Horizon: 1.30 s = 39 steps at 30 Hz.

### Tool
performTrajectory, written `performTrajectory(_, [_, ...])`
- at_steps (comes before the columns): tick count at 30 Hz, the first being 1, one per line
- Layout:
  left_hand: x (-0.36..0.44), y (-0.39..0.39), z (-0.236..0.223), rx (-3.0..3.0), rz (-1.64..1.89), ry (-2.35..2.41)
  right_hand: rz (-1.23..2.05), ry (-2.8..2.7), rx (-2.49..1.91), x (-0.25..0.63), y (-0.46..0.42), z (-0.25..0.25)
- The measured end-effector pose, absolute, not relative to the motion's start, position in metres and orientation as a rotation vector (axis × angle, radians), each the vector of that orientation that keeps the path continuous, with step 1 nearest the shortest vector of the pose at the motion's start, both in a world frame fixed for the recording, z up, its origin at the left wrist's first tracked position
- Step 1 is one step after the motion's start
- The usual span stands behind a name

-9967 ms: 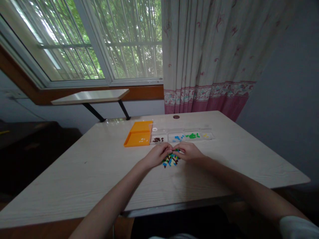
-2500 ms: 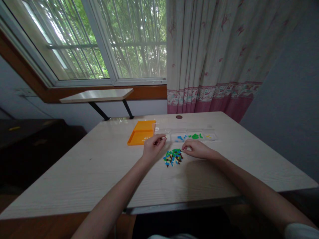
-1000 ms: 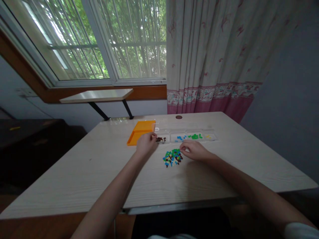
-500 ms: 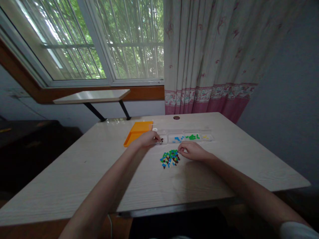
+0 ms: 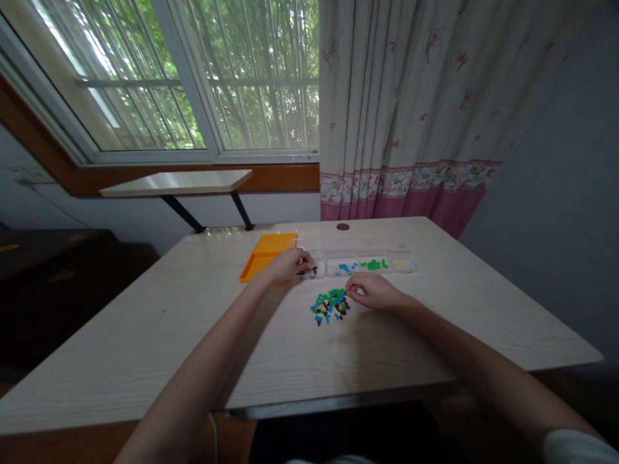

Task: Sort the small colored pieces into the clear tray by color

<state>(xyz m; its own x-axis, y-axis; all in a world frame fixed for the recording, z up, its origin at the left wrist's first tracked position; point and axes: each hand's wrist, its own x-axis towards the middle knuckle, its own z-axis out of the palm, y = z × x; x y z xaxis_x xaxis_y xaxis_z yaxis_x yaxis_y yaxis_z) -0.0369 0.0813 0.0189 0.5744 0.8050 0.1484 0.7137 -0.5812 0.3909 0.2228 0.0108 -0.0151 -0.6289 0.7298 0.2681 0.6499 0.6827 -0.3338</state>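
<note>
My left hand is over the leftmost compartment of a clear plastic tray, where small dark brown pieces lie. Its fingertips are drawn together; anything between them is too small to make out. My right hand rests at the right edge of a mixed pile of small pieces in green, blue, brown and yellow. Thumb and forefinger are pinched there, and what they hold, if anything, does not show. Farther right in the tray are blue pieces, green pieces and a few yellow pieces.
An orange tray stands left of the clear one, partly behind my left hand. A raised shelf on dark legs is at the table's back left. A round dark cable hole sits near the back edge, before the curtain.
My left hand has lifted slightly off the brown pieces, its fingers less deep in the compartment. My right hand stays nearly in place beside the pile. The view has shifted a little.
</note>
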Motion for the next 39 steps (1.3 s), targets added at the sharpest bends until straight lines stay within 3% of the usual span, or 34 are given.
performTrajectory(8, [-0.035,0.068,0.022,2.560,0.457,1.468,0.298,-2.521,-1.071,0.223,0.013,-0.018])
performTrajectory(15, [-0.037,0.033,0.022,2.392,0.450,1.217,0.313,-2.520,-1.083,0.222,0.010,-0.015])
performTrajectory(23, [-0.020,0.016,-0.008,2.011,0.711,1.059,0.337,-2.501,-1.058,0.223,0.011,-0.017])
performTrajectory(39, [0.008,0.009,-0.022,1.471,0.900,0.768,0.142,-2.206,-0.841,0.197,-0.004,-0.023])
